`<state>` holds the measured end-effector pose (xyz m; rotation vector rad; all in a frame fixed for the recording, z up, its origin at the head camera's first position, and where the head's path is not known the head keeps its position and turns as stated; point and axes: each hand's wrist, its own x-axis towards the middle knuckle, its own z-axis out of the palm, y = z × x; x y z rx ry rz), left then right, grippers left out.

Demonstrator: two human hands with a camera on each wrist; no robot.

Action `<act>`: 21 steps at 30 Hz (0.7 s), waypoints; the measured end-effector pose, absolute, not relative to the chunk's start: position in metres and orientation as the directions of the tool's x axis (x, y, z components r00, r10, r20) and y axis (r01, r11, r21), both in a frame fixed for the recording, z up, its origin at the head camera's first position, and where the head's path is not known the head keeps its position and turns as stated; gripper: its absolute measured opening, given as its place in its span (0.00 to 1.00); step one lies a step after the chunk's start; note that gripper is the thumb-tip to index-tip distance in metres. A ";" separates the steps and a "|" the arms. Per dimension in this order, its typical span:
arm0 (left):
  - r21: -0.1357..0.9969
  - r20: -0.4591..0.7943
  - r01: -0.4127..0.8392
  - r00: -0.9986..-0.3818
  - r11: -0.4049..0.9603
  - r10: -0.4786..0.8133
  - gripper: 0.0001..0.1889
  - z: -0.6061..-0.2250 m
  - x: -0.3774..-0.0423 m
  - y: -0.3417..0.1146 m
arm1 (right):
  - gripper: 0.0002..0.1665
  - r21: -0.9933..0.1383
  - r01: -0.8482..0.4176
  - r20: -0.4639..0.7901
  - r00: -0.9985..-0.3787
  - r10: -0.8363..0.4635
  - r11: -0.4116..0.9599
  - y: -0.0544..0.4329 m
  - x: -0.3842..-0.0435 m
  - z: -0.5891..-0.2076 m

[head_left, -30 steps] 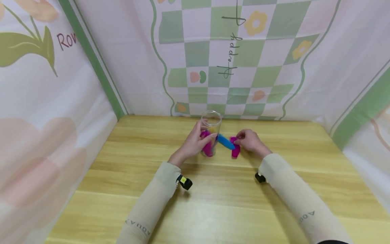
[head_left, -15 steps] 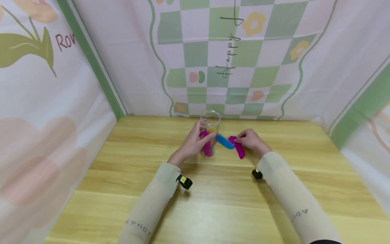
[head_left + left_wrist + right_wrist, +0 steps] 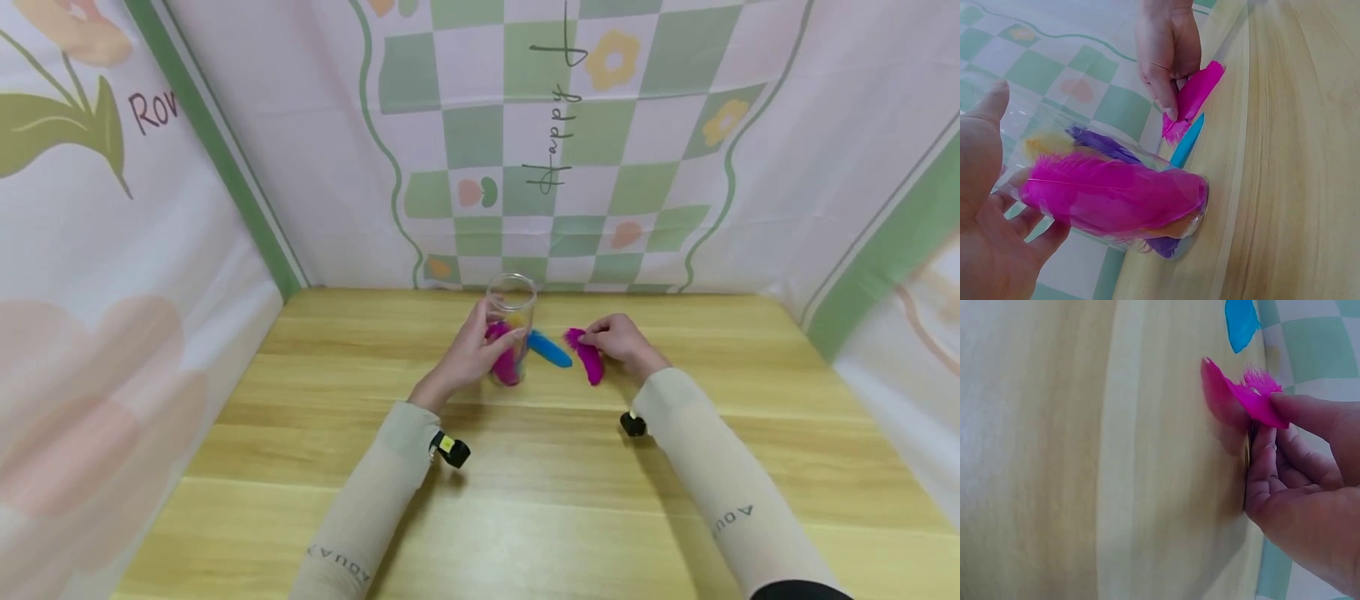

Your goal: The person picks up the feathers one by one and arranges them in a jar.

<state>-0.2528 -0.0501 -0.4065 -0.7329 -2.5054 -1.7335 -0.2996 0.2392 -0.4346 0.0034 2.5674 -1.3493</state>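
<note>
My left hand grips a tall clear glass that stands upright on the table. Inside the glass are several feathers: a large magenta feather at the front, with purple, yellow and orange ones partly hidden behind it. My right hand pinches another magenta feather between thumb and fingers, close over the wood; its shadow shows beneath it in the right wrist view. A blue feather lies on the table between the glass and my right hand.
The wooden table runs back to a hanging cloth printed with green checks and flowers. More printed cloth closes off the left and right sides. A small black wrist camera sits at the left cuff.
The pinched magenta feather has turned and moved clear of the blue feather in the head view; its lower end swung right. My left hand keeps its grip on the glass. The head view shifted slightly.
</note>
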 end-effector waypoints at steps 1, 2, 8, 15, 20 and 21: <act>0.884 0.264 0.377 -0.891 0.277 0.369 0.30 -0.406 -0.253 -0.050 | 0.17 -0.814 0.113 -0.213 -0.970 -0.113 0.569 0.239 -0.300 -0.434; 0.886 0.260 0.372 -0.892 0.276 0.370 0.30 -0.406 -0.253 -0.051 | 0.17 -0.818 0.111 -0.212 -0.970 -0.117 0.565 0.240 -0.301 -0.434; 0.886 0.255 0.376 -0.884 0.271 0.391 0.30 -0.407 -0.252 -0.052 | 0.18 -0.823 0.082 -0.197 -0.969 -0.146 0.562 0.250 -0.301 -0.431; 0.883 0.266 0.382 -0.886 0.274 0.380 0.31 -0.407 -0.251 -0.052 | 0.22 -0.826 0.110 -0.201 -0.974 -0.107 0.553 0.264 -0.291 -0.417; 0.880 0.257 0.377 -0.889 0.288 0.378 0.31 -0.406 -0.251 -0.053 | 0.22 -0.867 0.067 -0.121 -0.990 -0.078 0.494 0.262 -0.283 -0.389; 0.880 0.257 0.377 -0.890 0.289 0.377 0.30 -0.406 -0.251 -0.053 | 0.22 -0.881 0.046 -0.092 -0.993 -0.075 0.471 0.260 -0.281 -0.380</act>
